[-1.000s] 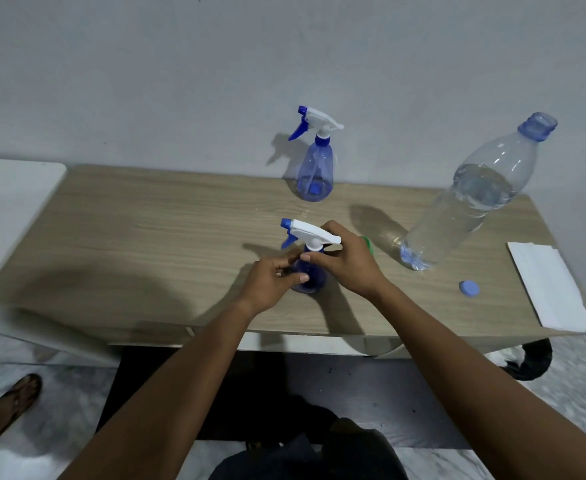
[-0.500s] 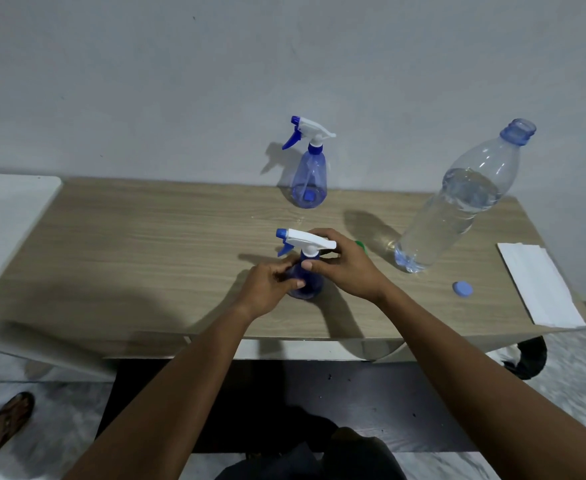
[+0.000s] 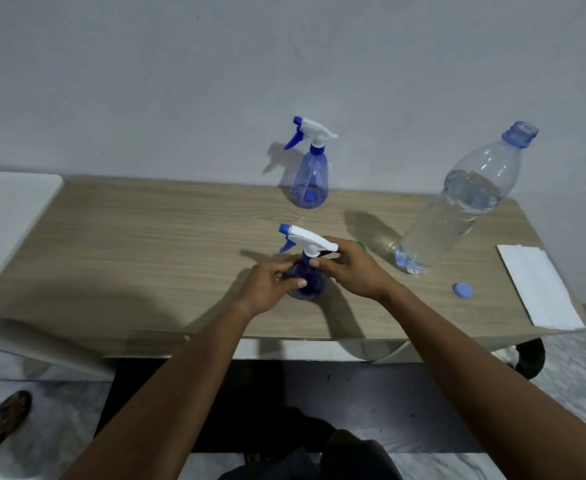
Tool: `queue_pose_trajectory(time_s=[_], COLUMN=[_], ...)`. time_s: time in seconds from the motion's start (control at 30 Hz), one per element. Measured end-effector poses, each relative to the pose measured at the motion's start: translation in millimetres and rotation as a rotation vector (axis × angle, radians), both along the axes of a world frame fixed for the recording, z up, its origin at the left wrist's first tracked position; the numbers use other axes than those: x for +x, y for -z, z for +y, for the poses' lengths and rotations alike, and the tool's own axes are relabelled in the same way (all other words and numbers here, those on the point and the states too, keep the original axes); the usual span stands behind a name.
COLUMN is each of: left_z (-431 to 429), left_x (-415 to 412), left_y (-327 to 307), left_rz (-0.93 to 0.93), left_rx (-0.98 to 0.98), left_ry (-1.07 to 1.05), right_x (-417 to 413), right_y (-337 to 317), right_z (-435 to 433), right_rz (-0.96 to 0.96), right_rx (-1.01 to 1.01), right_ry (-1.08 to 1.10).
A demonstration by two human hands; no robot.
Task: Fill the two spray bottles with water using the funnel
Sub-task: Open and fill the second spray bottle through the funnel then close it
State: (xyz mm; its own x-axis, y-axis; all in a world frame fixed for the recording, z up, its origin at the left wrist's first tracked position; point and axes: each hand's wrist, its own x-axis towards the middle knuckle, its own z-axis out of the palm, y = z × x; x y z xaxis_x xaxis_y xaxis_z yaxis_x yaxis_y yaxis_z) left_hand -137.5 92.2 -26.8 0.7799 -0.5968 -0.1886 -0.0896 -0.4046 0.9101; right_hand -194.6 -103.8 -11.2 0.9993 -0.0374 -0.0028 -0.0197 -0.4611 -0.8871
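A small blue spray bottle (image 3: 306, 285) with a white trigger head (image 3: 304, 238) stands near the middle of the wooden table (image 3: 153, 244). My left hand (image 3: 271, 284) wraps its body. My right hand (image 3: 350, 268) pinches the neck collar just under the trigger head. A second blue spray bottle (image 3: 310, 180), its head screwed on, stands upright at the back by the wall. Only a green sliver of the funnel (image 3: 361, 244) shows behind my right hand. A large clear water bottle (image 3: 458, 206), uncapped and mostly full, stands at the right.
The water bottle's blue cap (image 3: 462, 290) lies on the table at the right front. A folded white cloth (image 3: 537, 289) lies at the table's right end. A white surface (image 3: 4, 209) adjoins the table on the left. A sandalled foot (image 3: 0, 420) is on the floor at lower left.
The view has shifted slightly, so everything sits a little lower and more to the left. Both hands stay on the near spray bottle, my right fingers still at its collar.
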Motion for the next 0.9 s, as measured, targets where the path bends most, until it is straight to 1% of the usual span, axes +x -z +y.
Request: queue_pose_trajectory(time_s=[0.13, 0.23, 0.3, 0.4, 0.57, 0.7, 0.83, 0.9], left_z=[0.2, 0.8, 0.8, 0.3, 0.5, -0.1, 0.6, 0.4], left_x=[0.9, 2.1, 1.5, 1.8, 1.8, 2.5, 5.1, 6.3], left_y=[-1.2, -1.5, -2.0, -1.8, -1.2, 1.1, 6.3, 8.9], left_rz=[-0.02, -0.014, -0.006, 0.004, 0.02, 0.008, 0.002, 0.011], left_rx=[0.025, 0.035, 0.038, 0.018, -0.005, -0.008, 0.002, 0.0], left_ry=[0.018, 0.023, 0.016, 0.02, 0.019, 0.019, 0.014, 0.011], right_x=[1.6, 5.4, 7.0, 6.5, 1.2, 2.5, 10.0, 10.9], right_y=[-4.4, -4.8, -3.6, -0.9, 3.0, 0.0, -1.5, 1.1], right_z=[2.3, 8.6, 9.7, 3.2, -3.7, 0.0, 6.0, 6.9], right_rz=[-0.006, -0.003, -0.026, -0.049, -0.004, -0.016, -0.01, -0.032], right_rx=[-0.03, -0.103, -0.141, -0.12, -0.035, -0.037, -0.112, -0.113], right_ry=[0.025, 0.099, 0.101, 0.045, -0.02, 0.01, 0.091, 0.084])
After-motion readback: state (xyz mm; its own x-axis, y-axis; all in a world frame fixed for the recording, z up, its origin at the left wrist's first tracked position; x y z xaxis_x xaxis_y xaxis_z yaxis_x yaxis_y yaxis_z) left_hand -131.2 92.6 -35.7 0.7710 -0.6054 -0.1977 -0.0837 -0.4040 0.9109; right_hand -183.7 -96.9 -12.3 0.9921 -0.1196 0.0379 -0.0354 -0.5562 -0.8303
